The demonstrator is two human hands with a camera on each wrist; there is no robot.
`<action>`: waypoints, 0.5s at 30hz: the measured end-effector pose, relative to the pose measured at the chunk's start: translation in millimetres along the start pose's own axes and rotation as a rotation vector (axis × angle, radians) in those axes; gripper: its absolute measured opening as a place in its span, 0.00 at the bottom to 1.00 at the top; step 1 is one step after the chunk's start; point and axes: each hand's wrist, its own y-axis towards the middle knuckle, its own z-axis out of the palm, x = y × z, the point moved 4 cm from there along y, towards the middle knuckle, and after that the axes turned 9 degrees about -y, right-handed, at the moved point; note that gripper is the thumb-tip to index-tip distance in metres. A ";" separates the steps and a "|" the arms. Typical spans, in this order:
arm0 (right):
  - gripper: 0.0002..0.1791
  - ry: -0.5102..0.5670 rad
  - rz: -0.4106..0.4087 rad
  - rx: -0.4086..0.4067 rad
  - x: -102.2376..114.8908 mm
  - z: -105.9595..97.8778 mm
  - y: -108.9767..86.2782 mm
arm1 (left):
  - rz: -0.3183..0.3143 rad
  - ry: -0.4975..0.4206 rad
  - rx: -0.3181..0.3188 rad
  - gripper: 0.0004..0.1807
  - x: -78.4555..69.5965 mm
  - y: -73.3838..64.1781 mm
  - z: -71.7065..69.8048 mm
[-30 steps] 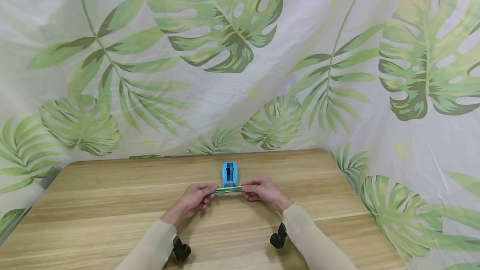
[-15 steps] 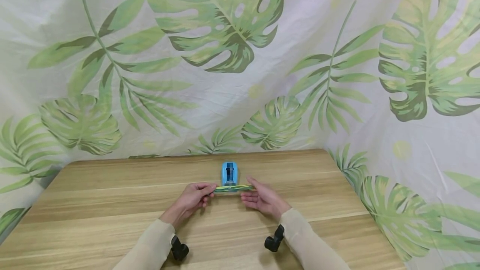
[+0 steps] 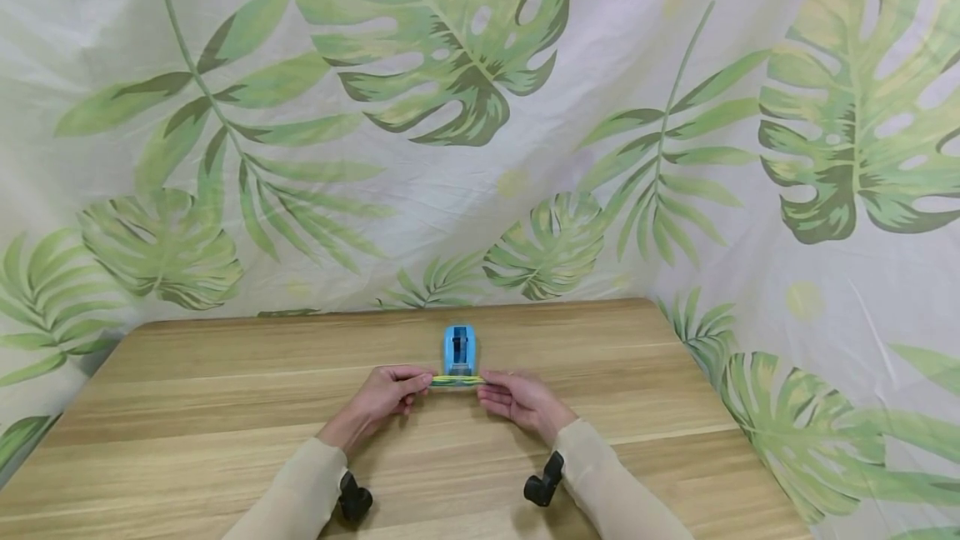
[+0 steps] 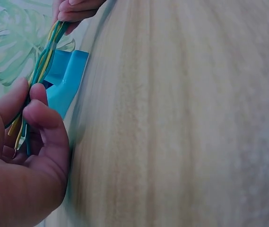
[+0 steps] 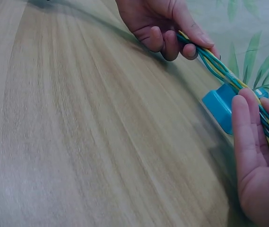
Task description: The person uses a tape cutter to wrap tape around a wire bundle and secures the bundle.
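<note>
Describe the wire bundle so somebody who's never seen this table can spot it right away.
Start with the wooden table; toward its far edge, roughly mid-width, sits a blue dispenser. Just on the wearer's side of it, running from the left hand to the right hand, is the wire bundle. Unlike the chunky blue dispenser, it is slim, with green and yellow strands.

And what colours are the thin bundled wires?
Thin wires: yellow and green, clearest in left wrist view.
</note>
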 end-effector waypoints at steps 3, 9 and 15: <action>0.18 -0.014 -0.009 0.007 -0.8 -0.9 0.5 | 0.007 0.022 -0.010 0.13 -0.2 -0.1 0.4; 0.19 -0.049 -0.041 0.028 1.0 -2.6 0.2 | 0.021 0.054 -0.005 0.18 -1.1 0.2 1.9; 0.17 -0.073 -0.059 0.043 7.4 -3.0 -2.8 | -0.013 0.104 -0.021 0.26 -4.8 -3.6 1.4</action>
